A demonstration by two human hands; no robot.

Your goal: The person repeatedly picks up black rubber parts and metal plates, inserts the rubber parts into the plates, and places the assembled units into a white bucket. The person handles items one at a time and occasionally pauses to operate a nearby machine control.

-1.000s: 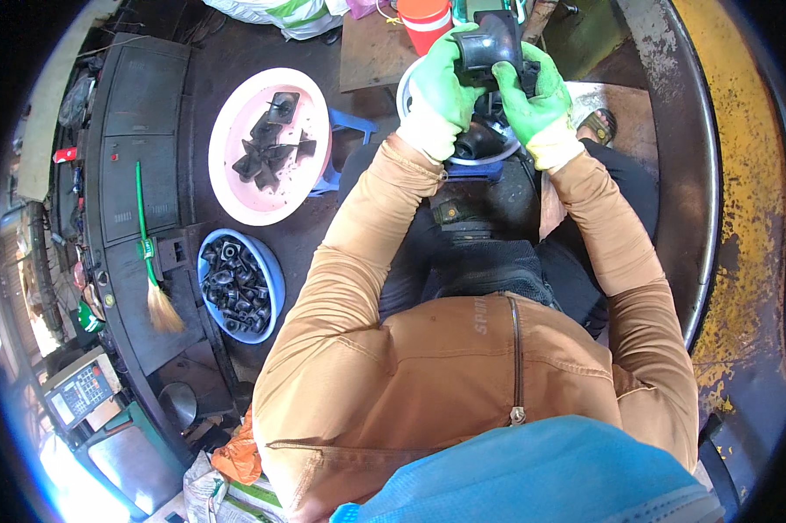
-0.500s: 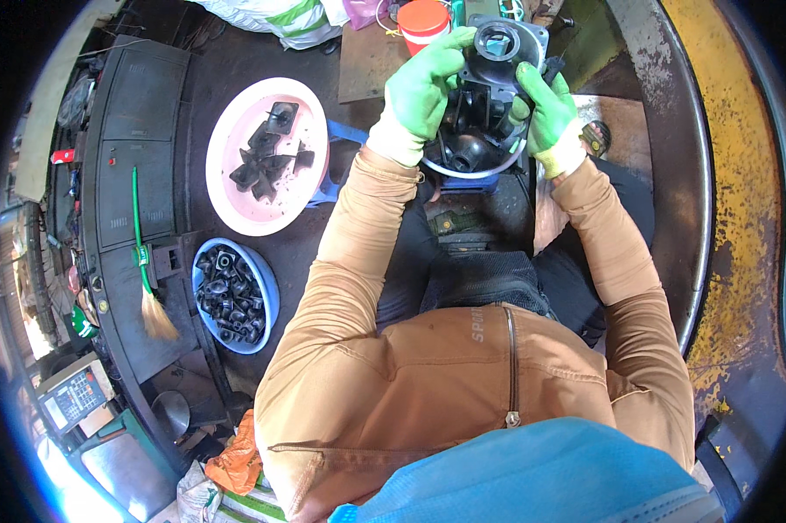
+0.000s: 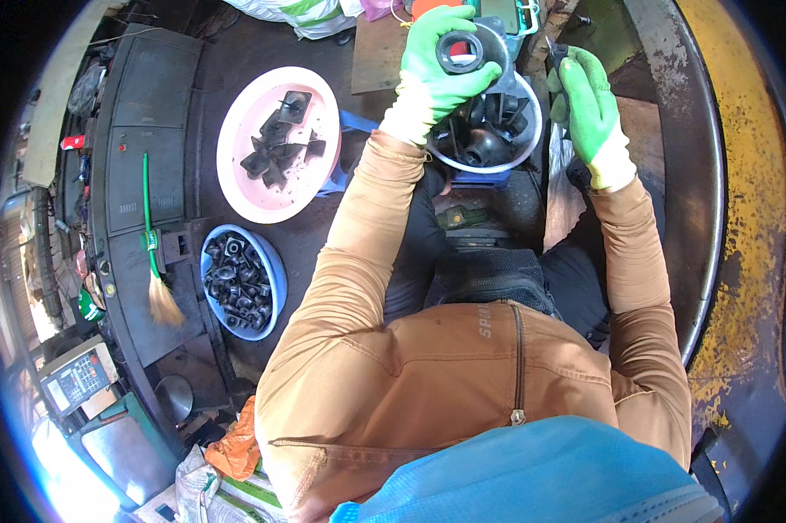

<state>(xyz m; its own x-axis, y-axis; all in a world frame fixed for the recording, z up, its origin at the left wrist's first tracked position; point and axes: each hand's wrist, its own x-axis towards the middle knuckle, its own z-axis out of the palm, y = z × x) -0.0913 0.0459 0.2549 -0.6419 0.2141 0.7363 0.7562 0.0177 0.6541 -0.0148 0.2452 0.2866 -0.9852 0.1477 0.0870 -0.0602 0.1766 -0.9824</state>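
Observation:
My left hand (image 3: 432, 78), in a green-and-white glove, grips a black moulded part (image 3: 496, 42) with a round collar and a flared body. Its fingers curl round the collar, whose opening faces up. Off to the right, my right hand (image 3: 590, 109), in a matching glove, is closed round a slim dark tool (image 3: 558, 56) with a pointed tip; its exact kind does not show. Beneath the left hand stands a white-rimmed basin (image 3: 533, 98) heaped with more black moulded parts (image 3: 480, 146).
On my left, a pink basin (image 3: 237, 118) holds several black flanged pieces (image 3: 275, 150). Nearer me, a blue basin (image 3: 281, 277) contains small black parts. A broom (image 3: 161, 301) leans by grey metal cabinets (image 3: 146, 131). A worn yellow metal surface (image 3: 746, 218) borders the right side.
My right hand has come off the black part and moved right, with the slim tool in it. My left hand keeps the part, now slightly further left and turned.

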